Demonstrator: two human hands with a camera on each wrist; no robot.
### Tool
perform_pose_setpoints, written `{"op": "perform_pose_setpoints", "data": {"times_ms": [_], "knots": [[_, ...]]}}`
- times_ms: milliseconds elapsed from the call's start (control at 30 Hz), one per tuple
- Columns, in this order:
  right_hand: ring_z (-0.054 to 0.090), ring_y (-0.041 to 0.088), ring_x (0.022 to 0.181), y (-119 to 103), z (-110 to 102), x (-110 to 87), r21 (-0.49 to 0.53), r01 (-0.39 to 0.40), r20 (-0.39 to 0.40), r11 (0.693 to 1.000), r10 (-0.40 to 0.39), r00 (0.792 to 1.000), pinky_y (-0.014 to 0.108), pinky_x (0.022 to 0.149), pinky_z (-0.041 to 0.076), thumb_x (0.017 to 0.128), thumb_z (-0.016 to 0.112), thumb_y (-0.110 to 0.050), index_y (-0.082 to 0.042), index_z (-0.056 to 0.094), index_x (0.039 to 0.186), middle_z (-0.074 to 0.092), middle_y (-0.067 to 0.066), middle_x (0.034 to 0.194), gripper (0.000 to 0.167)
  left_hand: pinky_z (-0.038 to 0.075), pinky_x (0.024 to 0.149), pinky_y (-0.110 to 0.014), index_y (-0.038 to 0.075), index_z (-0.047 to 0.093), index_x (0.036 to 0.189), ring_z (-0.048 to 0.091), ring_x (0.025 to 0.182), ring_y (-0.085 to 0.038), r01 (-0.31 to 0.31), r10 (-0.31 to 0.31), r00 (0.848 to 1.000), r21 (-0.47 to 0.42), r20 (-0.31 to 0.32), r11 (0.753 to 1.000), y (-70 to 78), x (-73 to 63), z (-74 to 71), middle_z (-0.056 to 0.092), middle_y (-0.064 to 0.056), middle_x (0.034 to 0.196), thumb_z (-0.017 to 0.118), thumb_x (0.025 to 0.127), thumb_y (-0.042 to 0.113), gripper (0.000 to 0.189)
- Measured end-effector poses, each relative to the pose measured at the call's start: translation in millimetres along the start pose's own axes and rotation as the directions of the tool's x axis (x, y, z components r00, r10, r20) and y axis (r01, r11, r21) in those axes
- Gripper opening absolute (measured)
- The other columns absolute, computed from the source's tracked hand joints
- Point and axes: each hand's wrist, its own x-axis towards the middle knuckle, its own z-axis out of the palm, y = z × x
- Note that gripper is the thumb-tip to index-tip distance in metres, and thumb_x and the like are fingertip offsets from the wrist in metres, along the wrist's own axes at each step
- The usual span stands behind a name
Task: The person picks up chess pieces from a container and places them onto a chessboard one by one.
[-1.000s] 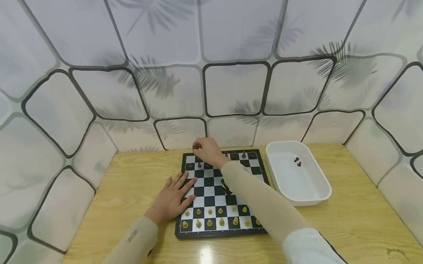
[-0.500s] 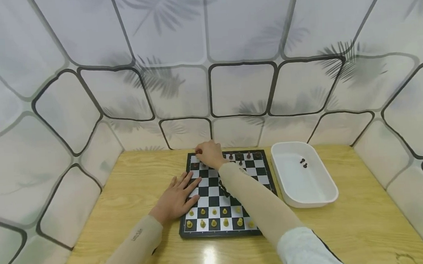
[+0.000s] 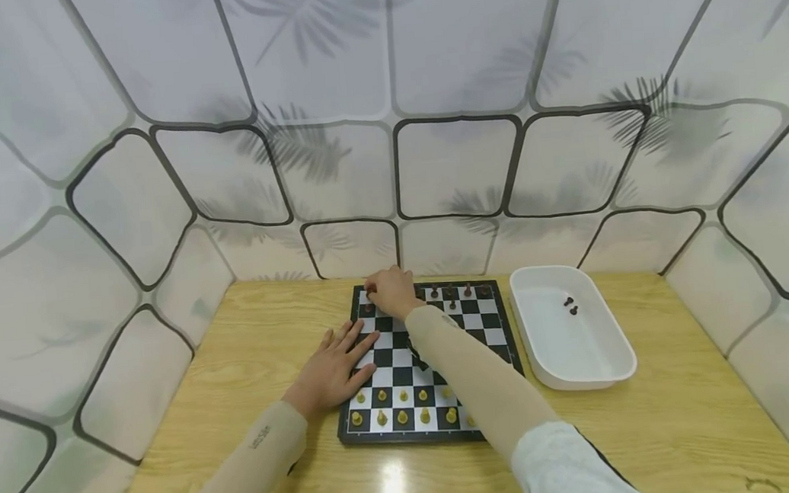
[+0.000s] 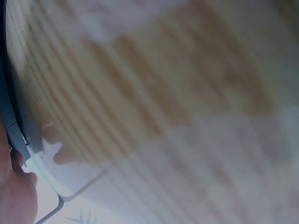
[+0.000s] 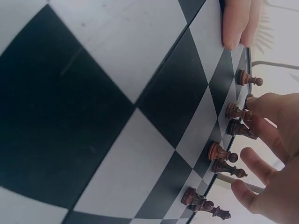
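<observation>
A black-and-white chessboard (image 3: 391, 357) lies on the table. My right hand (image 3: 392, 291) is at its far left corner, with thumb and forefinger pinching a dark chess piece (image 5: 249, 100); the fingers hide most of it. Close by in the right wrist view stand a brown pawn (image 5: 250, 78), another pawn (image 5: 237, 112) and a knight (image 5: 242, 129). Farther along the row come a bishop (image 5: 228, 168) and a queen (image 5: 216, 212). My left hand (image 3: 330, 369) rests with spread fingers on the board's left edge.
Yellow chess pieces (image 3: 402, 416) stand in two rows on the near side. A dark piece (image 3: 417, 358) lies mid-board, partly behind the right sleeve. Right of the board, a white basin (image 3: 574, 356) holds two small dark pieces (image 3: 571, 306). Patterned cloth walls (image 3: 457, 166) surround the table.
My right hand has lowered the dark piece toward the far left corner of the board. The left hand stays on the board edge, while the head view has turned slightly left.
</observation>
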Motion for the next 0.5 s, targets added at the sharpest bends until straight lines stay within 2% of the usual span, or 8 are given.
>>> {"op": "perform_pose_setpoints", "data": {"times_ms": [333, 500], "knots": [[0.064, 0.031, 0.118, 0.5, 6.0, 3.2, 0.0, -0.022, 0.008, 1.0, 0.022, 1.0, 0.055, 0.104, 0.049, 0.105, 0.067, -0.028, -0.022, 0.078, 0.127, 0.077, 0.001, 0.123, 0.025, 0.019, 0.13, -0.064, 0.025, 0.029, 0.169, 0.017, 0.164, -0.037, -0.007, 0.007, 1.0, 0.003, -0.003, 1.0, 1.4, -0.6, 0.0, 0.018, -0.014, 0.177, 0.036, 0.11, 0.058, 0.067], [0.064, 0.031, 0.117, -2.4, 8.2, 4.9, 0.021, -0.027, 0.009, 0.999, 0.026, 1.0, 0.056, 0.104, 0.049, 0.104, 0.069, -0.027, -0.022, 0.078, 0.128, 0.078, 0.0, 0.117, 0.026, 0.02, 0.13, -0.064, 0.026, 0.03, 0.168, 0.018, 0.164, -0.036, 0.003, -0.003, 1.0, 0.006, -0.011, 1.0, 0.0, -1.4, 1.7, 0.019, -0.014, 0.177, 0.036, 0.11, 0.059, 0.067]]}}
